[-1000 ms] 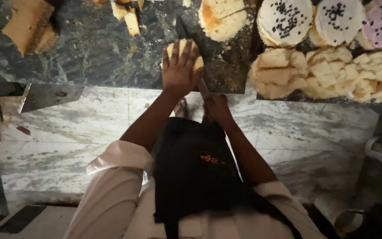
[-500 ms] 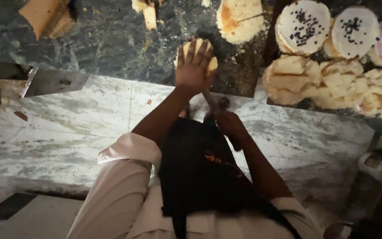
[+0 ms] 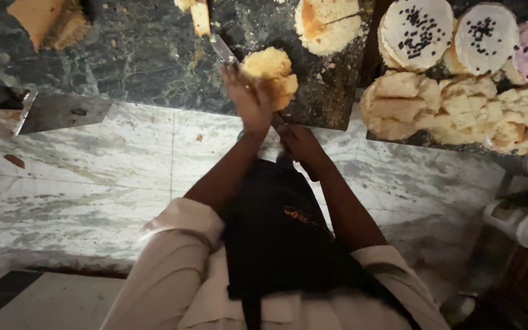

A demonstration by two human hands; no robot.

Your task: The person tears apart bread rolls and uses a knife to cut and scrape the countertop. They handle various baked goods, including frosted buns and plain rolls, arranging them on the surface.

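Your left hand [image 3: 249, 101] lies flat, fingers spread, on the near edge of the round sponge cake [image 3: 271, 76], which sits on the dark marble counter [image 3: 135, 49] just beyond your palm; your right hand [image 3: 297, 142] is closed around a knife handle, the long metal blade [image 3: 224, 50] running out past the cake's left side. Cake is pale yellow, crumbly, browned at the rim; iced rounds with dark sprinkles [image 3: 417, 30] and plain cut sponge pieces [image 3: 453, 113] sit well to the right.
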